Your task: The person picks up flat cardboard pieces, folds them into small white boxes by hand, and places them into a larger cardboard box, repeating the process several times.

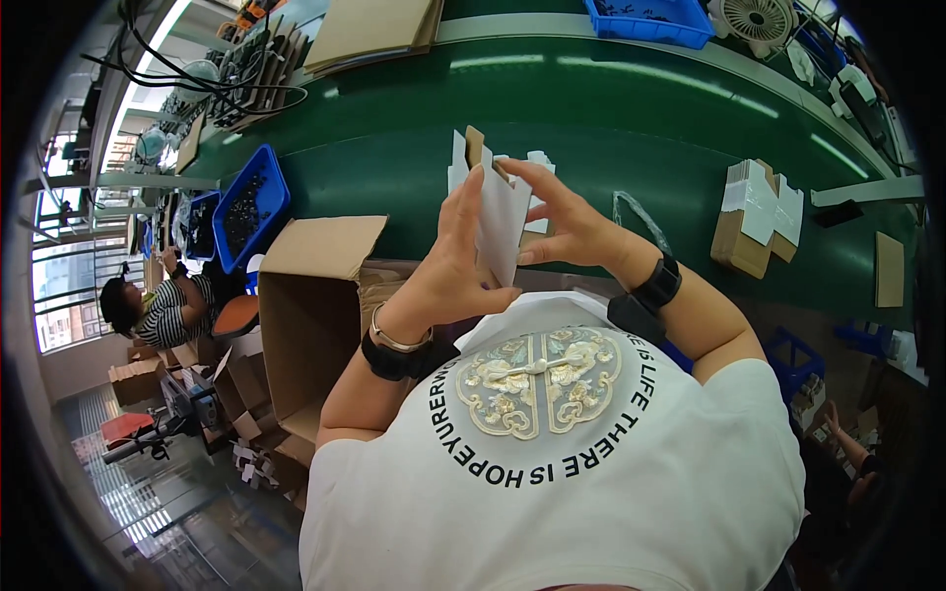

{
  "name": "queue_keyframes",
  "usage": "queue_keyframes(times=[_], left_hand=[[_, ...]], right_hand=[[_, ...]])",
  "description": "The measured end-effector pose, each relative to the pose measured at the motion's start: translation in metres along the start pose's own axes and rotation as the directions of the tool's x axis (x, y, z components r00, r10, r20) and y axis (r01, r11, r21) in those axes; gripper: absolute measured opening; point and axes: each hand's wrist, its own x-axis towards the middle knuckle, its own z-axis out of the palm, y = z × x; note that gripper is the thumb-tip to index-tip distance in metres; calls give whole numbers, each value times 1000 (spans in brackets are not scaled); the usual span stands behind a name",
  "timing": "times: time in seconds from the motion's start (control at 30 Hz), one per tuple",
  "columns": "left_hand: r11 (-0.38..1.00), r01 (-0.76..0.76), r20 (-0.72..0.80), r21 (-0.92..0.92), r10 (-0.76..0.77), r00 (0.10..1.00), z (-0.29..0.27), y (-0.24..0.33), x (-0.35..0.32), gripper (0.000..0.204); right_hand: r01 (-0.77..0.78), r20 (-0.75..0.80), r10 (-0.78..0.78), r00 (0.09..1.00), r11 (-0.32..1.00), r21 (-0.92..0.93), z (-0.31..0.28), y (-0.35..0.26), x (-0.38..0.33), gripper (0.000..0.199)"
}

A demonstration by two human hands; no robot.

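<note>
A small white carton (503, 225) with brown inner flaps stands upright between my hands, over the near edge of the green table. My left hand (445, 254) grips its left side, fingers pointing up along the wall and the thumb below. From the right, my right hand (574, 219) holds it with the index finger at the top edge and the thumb lower down. Some flaps at the carton's top stick up. Behind it, partly hidden, more white and brown card shows on the table.
A stack of folded white-and-brown cartons (746, 222) lies to the right, near a clear plastic strip (642, 223). Left of me stands a large open cardboard box (313, 340), beyond it a blue bin (248, 212) of small black parts. A person in stripes (182, 310) sits far left.
</note>
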Motion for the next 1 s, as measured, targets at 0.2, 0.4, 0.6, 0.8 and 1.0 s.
queue_keyframes(times=[0.2, 0.4, 0.6, 0.8, 1.0], left_hand=[[893, -37, -36, -448, 23, 999, 1, 0, -8, 132], [999, -21, -111, 27, 24, 993, -5, 13, -12, 136], [961, -71, -247, 269, 140, 959, -8, 9, -13, 131], [880, 167, -580, 444, 140, 803, 8, 2, -11, 132], [934, 107, -610, 341, 133, 781, 22, -2, -12, 134]], right_hand=[[-12, 81, 7, 997, 998, 61, 11, -12, 4, 107], [313, 136, -281, 950, 864, -394, 5, -27, 14, 109], [401, 131, -413, 901, 681, -612, 6, -32, 13, 98], [186, -183, -304, 935, 860, -475, 11, -15, 11, 85], [22, -280, -124, 952, 939, -343, 13, -16, 15, 80]])
